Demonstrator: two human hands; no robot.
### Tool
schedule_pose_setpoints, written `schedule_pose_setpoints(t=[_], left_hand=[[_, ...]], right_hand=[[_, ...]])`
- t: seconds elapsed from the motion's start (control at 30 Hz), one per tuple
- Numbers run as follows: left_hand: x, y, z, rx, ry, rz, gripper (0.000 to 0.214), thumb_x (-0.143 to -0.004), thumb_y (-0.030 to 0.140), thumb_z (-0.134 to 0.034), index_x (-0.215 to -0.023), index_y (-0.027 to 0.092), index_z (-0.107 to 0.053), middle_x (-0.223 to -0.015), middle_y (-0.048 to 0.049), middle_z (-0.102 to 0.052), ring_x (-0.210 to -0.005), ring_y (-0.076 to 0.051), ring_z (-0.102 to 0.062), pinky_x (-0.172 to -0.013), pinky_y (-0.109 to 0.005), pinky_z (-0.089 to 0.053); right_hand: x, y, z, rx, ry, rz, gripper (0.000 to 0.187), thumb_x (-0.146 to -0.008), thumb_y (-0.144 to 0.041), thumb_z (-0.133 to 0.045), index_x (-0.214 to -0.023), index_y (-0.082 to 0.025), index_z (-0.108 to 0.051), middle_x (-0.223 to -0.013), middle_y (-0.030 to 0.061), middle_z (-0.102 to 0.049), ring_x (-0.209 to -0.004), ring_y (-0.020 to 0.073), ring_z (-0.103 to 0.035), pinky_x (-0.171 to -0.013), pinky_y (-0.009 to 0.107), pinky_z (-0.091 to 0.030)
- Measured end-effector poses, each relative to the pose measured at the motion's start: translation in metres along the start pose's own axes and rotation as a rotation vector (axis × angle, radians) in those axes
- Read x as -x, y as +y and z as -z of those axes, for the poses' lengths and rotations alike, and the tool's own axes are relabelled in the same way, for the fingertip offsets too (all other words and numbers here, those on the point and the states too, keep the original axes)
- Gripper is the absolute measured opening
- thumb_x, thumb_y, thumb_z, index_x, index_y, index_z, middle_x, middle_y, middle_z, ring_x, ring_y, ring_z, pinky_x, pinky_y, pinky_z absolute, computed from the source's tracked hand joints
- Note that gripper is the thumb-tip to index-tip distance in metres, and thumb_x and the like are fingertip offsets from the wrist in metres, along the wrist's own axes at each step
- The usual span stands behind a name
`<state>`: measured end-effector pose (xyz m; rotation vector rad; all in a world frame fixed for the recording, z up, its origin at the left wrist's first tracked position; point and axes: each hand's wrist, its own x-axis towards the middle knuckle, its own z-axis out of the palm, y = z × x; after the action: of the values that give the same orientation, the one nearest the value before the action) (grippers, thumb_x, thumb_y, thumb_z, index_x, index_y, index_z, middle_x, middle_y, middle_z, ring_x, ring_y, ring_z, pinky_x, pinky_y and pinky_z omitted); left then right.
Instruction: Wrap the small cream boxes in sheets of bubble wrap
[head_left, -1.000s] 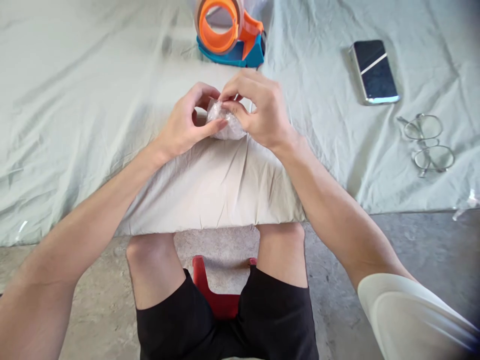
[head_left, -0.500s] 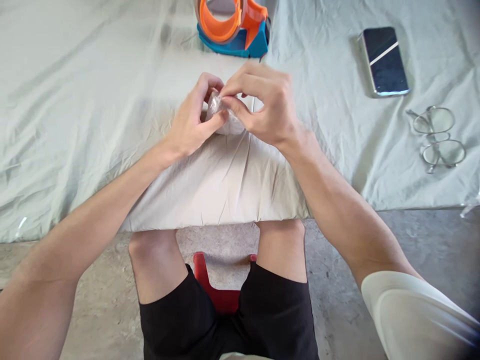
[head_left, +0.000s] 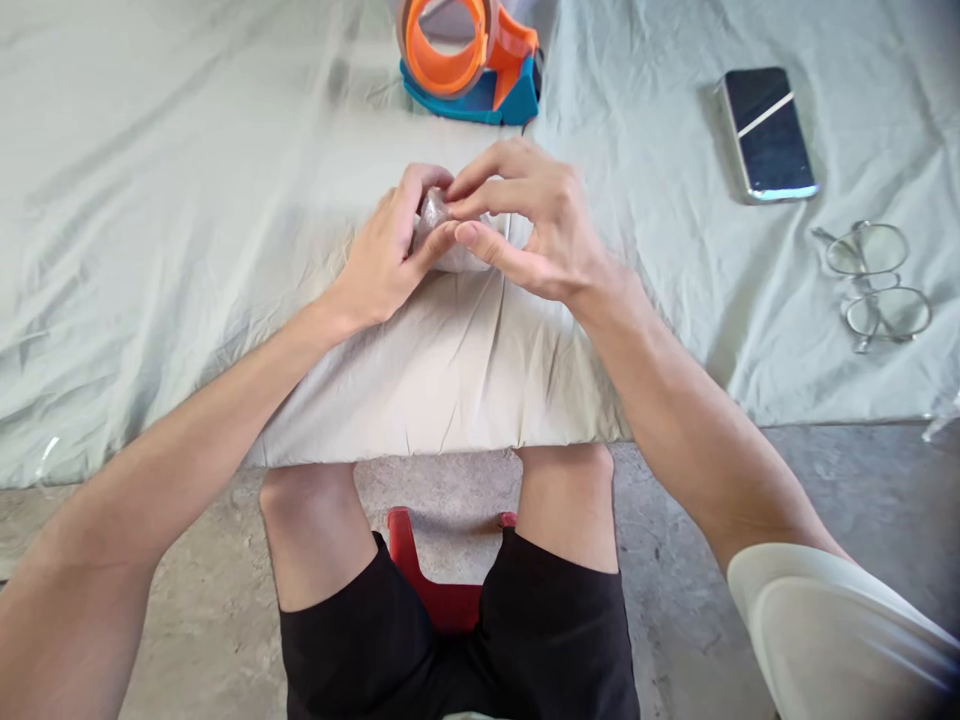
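Observation:
A small, whitish bundle wrapped in clear, shiny plastic (head_left: 433, 212) lies on the cloth-covered table in front of me. What is inside the wrap cannot be made out. My left hand (head_left: 394, 235) is curled round its left side, thumb on the near side and fingers behind. From the right, my right hand (head_left: 536, 215) bends over the bundle, its fingertips on the plastic and its thumb tip close to my left thumb. Both hands cover much of the bundle.
Beyond my hands stands an orange and blue tape dispenser (head_left: 517, 95) with a roll of tape. A dark phone (head_left: 776, 150) and a pair of glasses (head_left: 889, 312) lie to the right. The wrinkled pale cloth (head_left: 187, 200) hangs to the table's near edge, above my knees.
My right thumb and fingers have moved apart from a tight pinch on the plastic, the thumb shifting lower. My left hand keeps its hold. The view has shifted slightly.

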<state>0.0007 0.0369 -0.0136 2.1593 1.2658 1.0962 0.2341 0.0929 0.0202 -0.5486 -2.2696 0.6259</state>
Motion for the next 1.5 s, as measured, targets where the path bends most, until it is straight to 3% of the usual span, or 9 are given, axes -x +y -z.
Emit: schedule_pose_setpoints(t=[0.1, 0.23, 0.37, 0.5, 0.67, 0.8, 1.13, 1.33, 1.5], left_hand=[[0.000, -0.005, -0.001, -0.009, -0.012, 0.001, 0.077, -0.107, 0.102, -0.040, -0.147, 0.038, -0.057, -0.149, -0.0025, -0.075, -0.124, -0.031, -0.069, -0.112, -0.052, -0.060], [0.000, -0.005, -0.001, -0.013, -0.004, -0.022, 0.072, -0.112, 0.095, -0.042, -0.153, 0.037, -0.056, -0.154, -0.0041, -0.073, -0.135, -0.032, -0.068, -0.119, -0.052, -0.057], [0.001, -0.002, 0.000, -0.045, 0.008, -0.052, 0.067, -0.114, 0.092, -0.040, -0.155, 0.043, -0.058, -0.152, -0.0056, -0.075, -0.135, -0.033, -0.073, -0.115, -0.051, -0.059], [0.002, 0.004, 0.001, -0.046, 0.018, -0.036, 0.058, -0.117, 0.083, -0.043, -0.158, 0.045, -0.057, -0.154, -0.0083, -0.075, -0.137, -0.035, -0.075, -0.114, -0.051, -0.061], [0.003, 0.009, 0.004, -0.075, -0.004, -0.016, 0.053, -0.121, 0.075, -0.042, -0.160, 0.042, -0.056, -0.160, -0.0100, -0.073, -0.141, -0.032, -0.074, -0.120, -0.052, -0.060], [0.005, 0.003, 0.004, -0.048, -0.006, -0.027, 0.055, -0.120, 0.077, -0.044, -0.162, 0.042, -0.056, -0.161, -0.0092, -0.072, -0.142, -0.034, -0.074, -0.120, -0.055, -0.061], [0.006, -0.015, -0.002, -0.112, -0.034, -0.068, 0.076, -0.117, 0.084, -0.039, -0.179, 0.042, -0.047, -0.155, -0.0107, -0.073, -0.141, -0.040, -0.070, -0.121, -0.056, -0.058], [0.007, -0.020, -0.003, -0.144, -0.039, -0.068, 0.082, -0.118, 0.083, -0.037, -0.185, 0.038, -0.039, -0.153, -0.0138, -0.071, -0.138, -0.041, -0.070, -0.121, -0.060, -0.057], [0.005, -0.029, 0.001, -0.160, -0.049, -0.064, 0.076, -0.118, 0.082, -0.041, -0.183, 0.041, -0.042, -0.159, -0.0121, -0.069, -0.142, -0.042, -0.067, -0.123, -0.062, -0.054]], right_hand=[[0.002, -0.001, 0.002, 0.016, -0.050, -0.012, 0.046, -0.101, -0.085, -0.070, -0.104, -0.040, -0.080, -0.136, 0.0046, -0.083, -0.132, 0.0360, -0.074, -0.129, 0.060, -0.056], [0.002, 0.000, 0.002, 0.005, -0.036, -0.021, 0.030, -0.104, -0.069, -0.073, -0.096, -0.039, -0.077, -0.132, 0.0049, -0.082, -0.129, 0.0356, -0.075, -0.127, 0.063, -0.056], [-0.002, 0.000, 0.002, -0.030, -0.026, -0.029, 0.028, -0.104, -0.062, -0.076, -0.086, -0.040, -0.079, -0.130, 0.0038, -0.083, -0.130, 0.0346, -0.074, -0.127, 0.059, -0.057], [0.000, -0.001, 0.003, -0.026, -0.048, -0.055, 0.023, -0.101, -0.062, -0.077, -0.093, -0.042, -0.084, -0.133, 0.0037, -0.083, -0.133, 0.0368, -0.072, -0.128, 0.064, -0.055], [0.004, 0.006, -0.005, -0.119, 0.038, -0.122, 0.037, -0.105, -0.073, -0.068, -0.096, -0.042, -0.086, -0.129, 0.0057, -0.083, -0.126, 0.0348, -0.074, -0.120, 0.058, -0.060], [-0.001, 0.016, -0.015, -0.230, 0.101, -0.182, 0.053, -0.093, -0.092, -0.071, -0.093, -0.041, -0.083, -0.122, 0.0074, -0.083, -0.116, 0.0352, -0.076, -0.101, 0.053, -0.066], [-0.002, 0.025, -0.031, -0.280, 0.126, -0.305, 0.063, -0.094, -0.098, -0.065, -0.095, -0.036, -0.071, -0.111, 0.0076, -0.079, -0.121, 0.0355, -0.072, -0.100, 0.051, -0.064], [-0.004, 0.034, -0.036, -0.354, 0.123, -0.315, 0.075, -0.080, -0.109, -0.069, -0.106, -0.038, -0.067, -0.114, 0.0047, -0.080, -0.110, 0.0320, -0.074, -0.097, 0.046, -0.063], [-0.002, 0.019, -0.030, -0.170, 0.306, -0.312, 0.079, -0.080, -0.115, -0.062, -0.099, -0.037, -0.065, -0.111, 0.0041, -0.077, -0.100, 0.0298, -0.070, -0.092, 0.046, -0.064]])
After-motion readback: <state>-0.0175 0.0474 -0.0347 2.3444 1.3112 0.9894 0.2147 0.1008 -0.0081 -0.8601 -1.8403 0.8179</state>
